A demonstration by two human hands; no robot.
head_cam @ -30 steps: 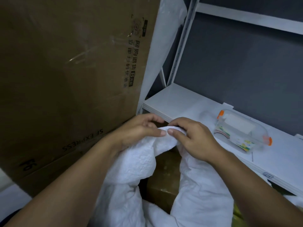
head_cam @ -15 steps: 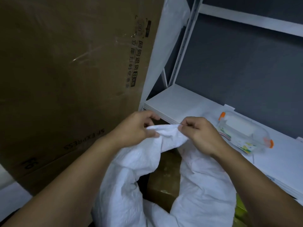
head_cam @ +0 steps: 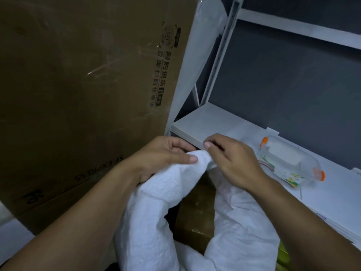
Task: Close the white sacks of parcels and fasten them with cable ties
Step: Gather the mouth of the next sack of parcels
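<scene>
Left hand (head_cam: 166, 159) and right hand (head_cam: 234, 163), close together, pinch the sack (head_cam: 156, 212) by its mouth below a shelf (head_cam: 205, 122); the cloth looks soft, light and crumply, best bunched just under the rim.

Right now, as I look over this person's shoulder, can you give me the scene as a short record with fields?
Activity: gathering the mouth of a white sack to close it
Left hand: grips the bunched sack edge, thumb on top
Right hand: pinches the facing edge, close beside the left
Inside sack: brown cardboard parcel, visible through the open gap
Cable tie: none in sight
Left of sack: large SF Express cardboard box
Right of sack: white shelf holding a clear container with orange clips
</scene>
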